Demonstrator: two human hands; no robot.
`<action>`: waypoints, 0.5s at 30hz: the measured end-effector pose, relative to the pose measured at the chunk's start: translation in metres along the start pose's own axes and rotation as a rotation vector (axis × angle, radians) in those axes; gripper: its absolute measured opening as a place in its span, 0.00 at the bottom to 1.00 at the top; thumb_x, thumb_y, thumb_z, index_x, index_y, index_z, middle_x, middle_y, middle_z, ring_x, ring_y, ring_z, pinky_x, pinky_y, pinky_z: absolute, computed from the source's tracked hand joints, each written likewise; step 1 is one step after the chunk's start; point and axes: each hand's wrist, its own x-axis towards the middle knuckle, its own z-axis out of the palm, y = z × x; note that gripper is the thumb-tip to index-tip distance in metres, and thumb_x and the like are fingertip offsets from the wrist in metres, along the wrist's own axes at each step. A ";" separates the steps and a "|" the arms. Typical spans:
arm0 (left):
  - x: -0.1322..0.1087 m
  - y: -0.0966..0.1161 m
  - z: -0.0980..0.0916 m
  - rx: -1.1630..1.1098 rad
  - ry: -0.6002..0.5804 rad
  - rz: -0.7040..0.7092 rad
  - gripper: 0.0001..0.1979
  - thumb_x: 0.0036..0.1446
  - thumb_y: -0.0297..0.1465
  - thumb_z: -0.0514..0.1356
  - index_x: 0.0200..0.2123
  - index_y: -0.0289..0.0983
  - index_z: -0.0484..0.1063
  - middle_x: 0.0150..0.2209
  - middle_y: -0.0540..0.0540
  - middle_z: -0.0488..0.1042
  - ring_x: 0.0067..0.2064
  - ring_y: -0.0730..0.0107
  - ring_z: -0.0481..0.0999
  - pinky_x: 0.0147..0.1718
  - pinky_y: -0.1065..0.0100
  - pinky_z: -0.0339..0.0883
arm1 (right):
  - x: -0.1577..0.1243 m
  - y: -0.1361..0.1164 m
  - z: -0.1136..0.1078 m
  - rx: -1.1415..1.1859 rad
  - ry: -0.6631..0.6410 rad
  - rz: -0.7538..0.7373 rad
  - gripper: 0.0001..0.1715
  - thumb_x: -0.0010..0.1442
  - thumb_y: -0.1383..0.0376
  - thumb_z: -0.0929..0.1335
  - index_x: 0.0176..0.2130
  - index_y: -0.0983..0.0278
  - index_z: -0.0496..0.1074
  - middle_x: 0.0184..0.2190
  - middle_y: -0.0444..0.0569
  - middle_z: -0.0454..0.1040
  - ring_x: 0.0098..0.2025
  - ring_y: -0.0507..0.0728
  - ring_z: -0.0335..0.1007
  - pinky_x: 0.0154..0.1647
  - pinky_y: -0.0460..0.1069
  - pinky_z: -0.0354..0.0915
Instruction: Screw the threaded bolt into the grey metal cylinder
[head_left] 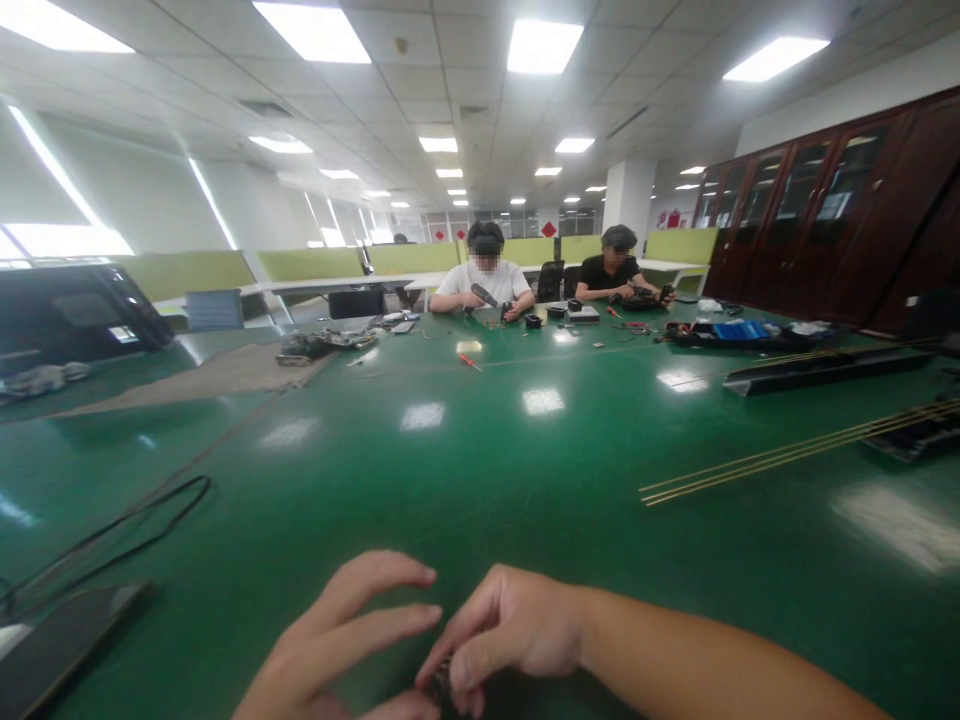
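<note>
At the bottom edge of the view, my right hand (510, 625) is bent down with its thumb and fingers closed on a small dark, metallic-looking part (441, 684). Most of that part is covered by the fingers, and its kind does not show. To its left is my left hand (330, 640), with two fingers stretched out and apart above the tabletop. The lowest digit of the left hand reaches close to the small part; I cannot tell whether it touches. Both hands are over the near edge of the green table (480, 480).
Thin brass-coloured rods (795, 445) and a black channel (832, 368) lie to the right. A black cable (142, 520) and a dark flat panel (67, 640) are at left. Across the table sit two people, one holding a power drill (484, 295); a red-handled screwdriver (468, 361) lies nearer.
</note>
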 end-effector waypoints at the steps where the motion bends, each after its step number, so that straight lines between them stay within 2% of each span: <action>1: 0.008 0.002 0.004 -0.039 -0.004 0.012 0.21 0.54 0.37 0.72 0.51 0.50 0.75 0.53 0.47 0.76 0.52 0.62 0.79 0.49 0.70 0.77 | 0.001 0.001 0.000 0.022 0.019 -0.017 0.27 0.42 0.53 0.82 0.36 0.70 0.81 0.23 0.44 0.75 0.24 0.49 0.69 0.31 0.47 0.65; 5: 0.022 0.012 0.018 -0.103 0.087 0.015 0.15 0.61 0.32 0.67 0.50 0.49 0.75 0.44 0.50 0.80 0.46 0.67 0.81 0.49 0.70 0.76 | 0.012 0.007 0.000 0.185 0.193 -0.083 0.31 0.35 0.49 0.83 0.26 0.69 0.74 0.22 0.46 0.74 0.20 0.50 0.67 0.24 0.47 0.62; 9: 0.026 0.017 0.032 -0.017 0.164 -0.148 0.10 0.63 0.31 0.64 0.48 0.45 0.77 0.41 0.49 0.82 0.41 0.69 0.83 0.41 0.75 0.77 | 0.020 0.014 0.002 0.316 0.440 -0.191 0.31 0.41 0.47 0.81 0.31 0.66 0.70 0.16 0.38 0.67 0.16 0.48 0.60 0.22 0.46 0.59; 13: 0.029 0.018 0.047 -0.042 0.154 -0.257 0.07 0.64 0.34 0.63 0.44 0.47 0.79 0.38 0.53 0.83 0.38 0.71 0.84 0.38 0.77 0.78 | 0.022 0.016 0.000 0.290 0.527 -0.245 0.29 0.43 0.51 0.81 0.33 0.66 0.69 0.19 0.38 0.69 0.17 0.46 0.59 0.23 0.45 0.56; 15: 0.025 0.017 0.049 -0.067 0.152 -0.301 0.06 0.64 0.36 0.62 0.43 0.48 0.79 0.37 0.55 0.84 0.36 0.72 0.84 0.37 0.78 0.77 | 0.021 0.015 -0.002 0.250 0.528 -0.234 0.29 0.44 0.50 0.80 0.35 0.66 0.69 0.22 0.39 0.72 0.17 0.46 0.60 0.22 0.45 0.55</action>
